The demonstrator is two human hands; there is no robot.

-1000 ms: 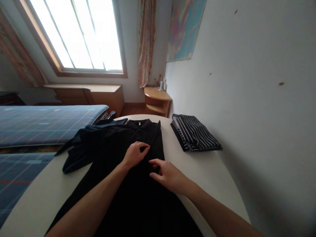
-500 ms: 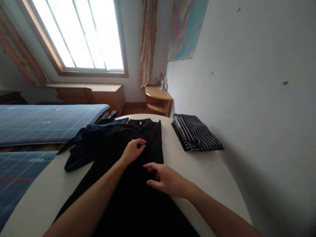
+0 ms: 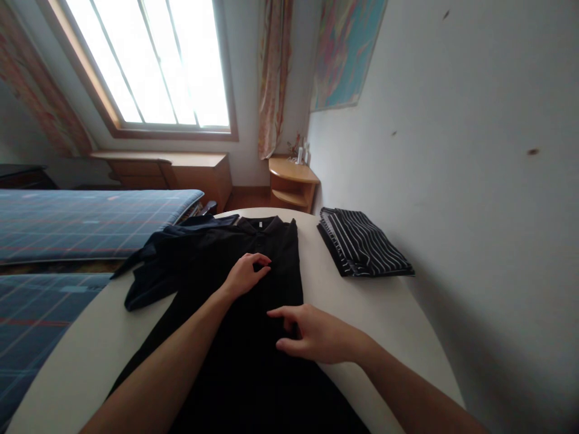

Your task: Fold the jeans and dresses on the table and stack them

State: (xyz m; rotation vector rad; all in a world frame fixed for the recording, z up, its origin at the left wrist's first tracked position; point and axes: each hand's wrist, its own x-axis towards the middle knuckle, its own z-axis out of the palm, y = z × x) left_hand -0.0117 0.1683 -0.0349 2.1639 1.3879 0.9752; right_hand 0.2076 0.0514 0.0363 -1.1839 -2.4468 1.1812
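A black collared shirt (image 3: 244, 337) lies spread over the table, its collar at the far end and its lower part toward me. My left hand (image 3: 246, 274) is over the chest of the shirt, below the collar. Its fingers are bent and the thumb is a little apart, with nothing visible between them. Nearer to me, at the shirt's right side, is my right hand (image 3: 312, 331), index finger stretched out and thumb apart. I cannot tell whether either hand touches the cloth. At the left, dark blue cloth (image 3: 151, 286) lies beside the shirt.
The white table (image 3: 407, 343) has a rounded edge. Folded black-and-white striped cloth (image 3: 371, 241) rests on its right part, near the wall (image 3: 474, 211). Blue plaid mattresses (image 3: 90, 223) are at the left. A corner shelf (image 3: 292, 172) stands behind the table.
My right hand has shifted slightly right and toward me, its index finger straighter. The left hand stays nearly in place over the shirt. The whole view has turned slightly left.
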